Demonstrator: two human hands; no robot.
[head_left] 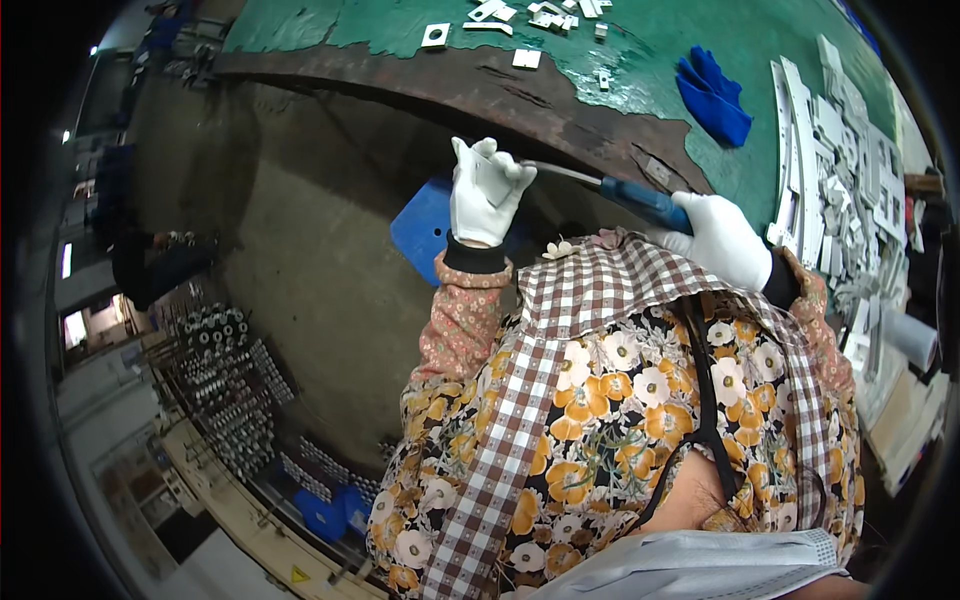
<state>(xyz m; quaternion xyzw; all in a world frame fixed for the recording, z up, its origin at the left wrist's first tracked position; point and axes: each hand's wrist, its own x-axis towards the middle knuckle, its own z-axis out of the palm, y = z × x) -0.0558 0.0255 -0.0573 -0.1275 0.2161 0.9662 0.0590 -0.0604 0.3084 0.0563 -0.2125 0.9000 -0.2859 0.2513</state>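
Before the workbench (650,70), in an apparent hand-tooling step, the right hand (725,240) grips a blue-handled tool (640,198), its tip at the curled left hand (485,195), whose hold cannot be told; the next move likely needs steadiness

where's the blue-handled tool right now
In the head view, the blue-handled tool is right of centre, in the gloved right hand, its metal shaft reaching toward the left hand near the green table.

Blue-handled tool (645,201), slim metal shaft (567,173) pointing left, held slanted
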